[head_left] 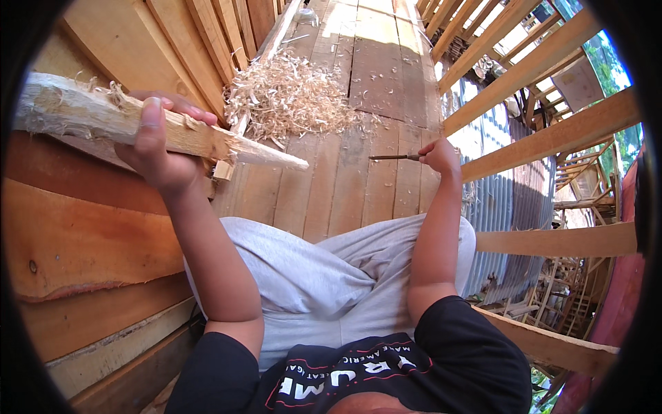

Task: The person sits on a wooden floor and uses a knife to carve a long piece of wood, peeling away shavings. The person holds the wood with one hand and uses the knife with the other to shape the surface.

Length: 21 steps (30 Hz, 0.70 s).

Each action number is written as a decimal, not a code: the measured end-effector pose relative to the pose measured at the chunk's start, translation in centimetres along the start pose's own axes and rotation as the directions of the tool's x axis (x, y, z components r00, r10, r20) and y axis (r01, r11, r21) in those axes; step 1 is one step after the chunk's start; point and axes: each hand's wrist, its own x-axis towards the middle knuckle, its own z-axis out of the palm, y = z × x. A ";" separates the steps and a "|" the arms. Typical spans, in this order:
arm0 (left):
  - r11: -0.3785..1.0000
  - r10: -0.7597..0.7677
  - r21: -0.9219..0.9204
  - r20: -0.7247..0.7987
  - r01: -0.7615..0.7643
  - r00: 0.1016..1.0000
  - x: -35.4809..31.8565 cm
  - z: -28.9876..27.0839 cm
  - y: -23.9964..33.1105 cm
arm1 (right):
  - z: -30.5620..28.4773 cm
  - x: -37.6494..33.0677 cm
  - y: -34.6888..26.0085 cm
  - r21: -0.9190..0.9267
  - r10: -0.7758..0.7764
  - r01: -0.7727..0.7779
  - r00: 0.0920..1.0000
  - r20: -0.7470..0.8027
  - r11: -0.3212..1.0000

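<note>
Gripping a pointed stake (pixel 172 131) raised at the left, the left hand (pixel 162 145) is closed around it; the right hand (pixel 438 155) clasps a blade (pixel 393 157) above the plank floor (pixel 345 186), near shavings (pixel 289 96).

Pale stake (pixel 138 124); grey trousers (pixel 324 276); black shirt (pixel 455 359).

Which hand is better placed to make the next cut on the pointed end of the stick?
Probably the right hand: it grips the knife, blade towards the wooden stick. The left hand is closed around that stick.
</note>
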 end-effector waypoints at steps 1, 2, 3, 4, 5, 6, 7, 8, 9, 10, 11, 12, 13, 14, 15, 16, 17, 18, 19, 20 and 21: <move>1.000 0.007 -0.004 0.003 -0.007 1.000 0.0 0.0 0.0 | 0.0 0.0 0.5 -0.045 0.010 -0.007 0.998 0.060 0.999; 1.000 0.014 -0.008 0.006 -0.014 1.000 0.0 0.0 -0.1 | 0.2 0.1 0.9 -0.091 0.022 -0.011 0.993 0.119 0.996; 0.999 -0.005 0.037 0.025 0.004 1.000 -0.1 -0.1 -0.1 | 0.3 -0.1 1.1 -0.137 0.041 -0.017 0.983 0.176 0.990; 0.996 -0.025 0.083 0.044 0.021 0.999 -0.2 -0.4 -0.1 | 0.5 0.0 1.0 -0.131 0.089 -0.082 0.995 0.044 0.988; 0.991 -0.045 0.128 0.061 0.037 0.997 -0.2 -0.5 -0.1 | 0.9 0.5 0.6 -0.117 0.137 -0.147 0.987 -0.089 0.982; 0.991 -0.052 0.124 0.063 0.043 0.997 -0.3 -0.4 -0.2 | 1.2 0.7 -0.2 -0.095 0.181 -0.206 0.959 -0.220 0.974; 0.992 -0.058 0.119 0.066 0.050 0.996 -0.3 -0.4 -0.3 | 1.3 0.6 -0.8 -0.067 0.170 -0.201 0.934 -0.314 0.977; 0.992 -0.064 0.114 0.068 0.056 0.996 -0.3 -0.3 -0.4 | 1.4 0.6 -1.2 -0.040 0.160 -0.193 0.900 -0.406 0.980; 0.997 -0.034 0.070 0.040 0.031 0.999 -0.4 -0.1 -0.6 | 1.6 0.6 -2.0 -0.014 0.148 -0.178 0.857 -0.493 0.984; 1.000 -0.009 0.022 0.016 0.008 1.000 -0.5 0.5 -1.1 | 2.5 1.0 -1.9 0.101 0.149 -0.117 0.894 -0.423 0.988; 1.000 0.015 -0.026 -0.010 -0.015 1.000 -0.5 0.9 -1.6 | 3.7 1.5 -1.7 0.218 0.139 -0.063 0.925 -0.353 0.974; 0.999 0.029 -0.031 0.008 -0.029 1.000 -0.6 1.1 -2.0 | 4.8 1.8 -2.0 0.337 0.115 -0.015 0.953 -0.280 0.942; 0.998 0.054 -0.014 0.018 -0.054 0.998 -0.6 0.6 -2.1 | 5.5 0.4 -5.5 0.460 0.126 -0.071 0.988 -0.091 0.885; 0.997 0.072 -0.007 0.029 -0.072 0.997 -0.6 0.2 -2.2 | 5.8 -1.7 -9.1 0.557 0.119 -0.153 0.988 0.097 0.816; 0.997 0.072 -0.028 0.034 -0.071 0.997 -0.6 0.4 -2.7 | 6.4 -2.5 -10.3 0.533 0.091 -0.181 0.978 0.190 0.826; 0.996 0.075 -0.040 0.040 -0.074 0.996 -0.5 0.3 -3.0 | 7.2 -3.1 -11.5 0.510 0.056 -0.202 0.956 0.287 0.836; 0.996 0.079 -0.051 0.046 -0.077 0.996 -0.6 0.3 -3.3 | 8.4 -3.6 -12.7 0.540 0.010 -0.206 0.939 0.344 0.816; 0.996 0.085 -0.037 0.042 -0.083 0.996 -0.7 0.4 -3.6 | 9.7 -4.1 -13.7 0.569 -0.041 -0.212 0.916 0.399 0.794; 0.996 0.089 -0.025 0.037 -0.088 0.995 -0.9 0.5 -4.0 | 10.7 -4.7 -14.4 0.599 -0.104 -0.174 0.910 0.401 0.781; 0.996 0.094 -0.013 0.033 -0.093 0.995 -1.0 0.8 -4.3 | 11.6 -5.3 -14.9 0.629 -0.167 -0.137 0.901 0.400 0.766; 0.997 0.077 0.024 -0.007 -0.076 0.997 -1.3 1.1 -4.5 | 12.7 -5.5 -15.2 0.597 -0.197 -0.062 0.913 0.357 0.800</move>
